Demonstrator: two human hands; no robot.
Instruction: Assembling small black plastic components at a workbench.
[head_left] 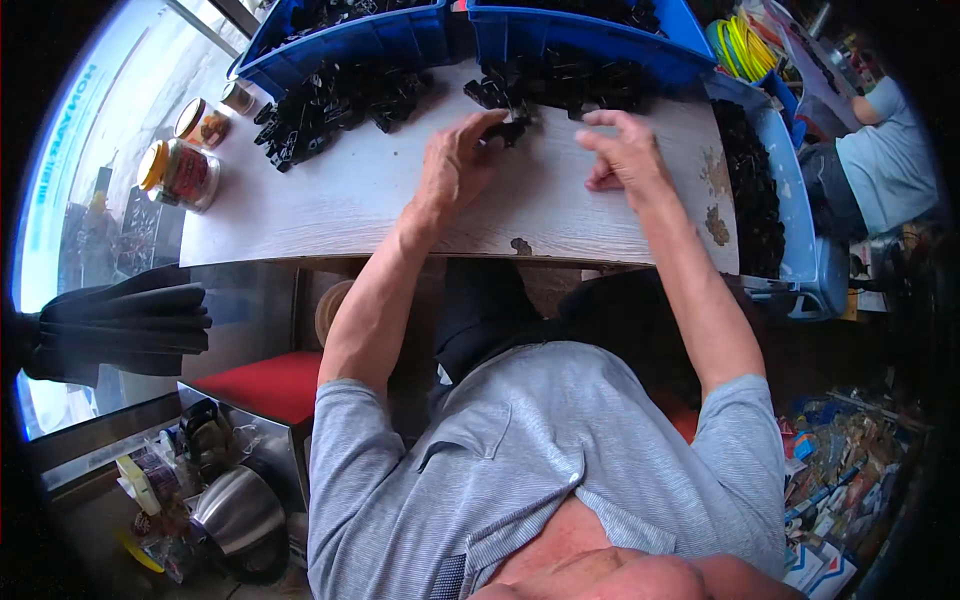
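Observation:
My left hand (pixel 460 162) is curled over the table (pixel 350 205), its fingertips closed on a small black plastic part (pixel 513 131). The part's exact kind is too small to make out, and the fingers hide some of it. To its right, my right hand (pixel 626 156) hovers with thumb and fingers apart and nothing between them. Just beyond both hands lies a heap of black plastic parts (pixel 575 80). Another pile of similar black parts (pixel 340 108) spreads over the table to the left.
Two blue bins (pixel 345 46) (pixel 590 30) of black parts stand along the far edge. A third blue bin (pixel 797 190) is at the right end. Jars (pixel 185 175) stand at the left end. Beyond the right bin sits another person (pixel 885 160). A metal kettle (pixel 240 510) is low left.

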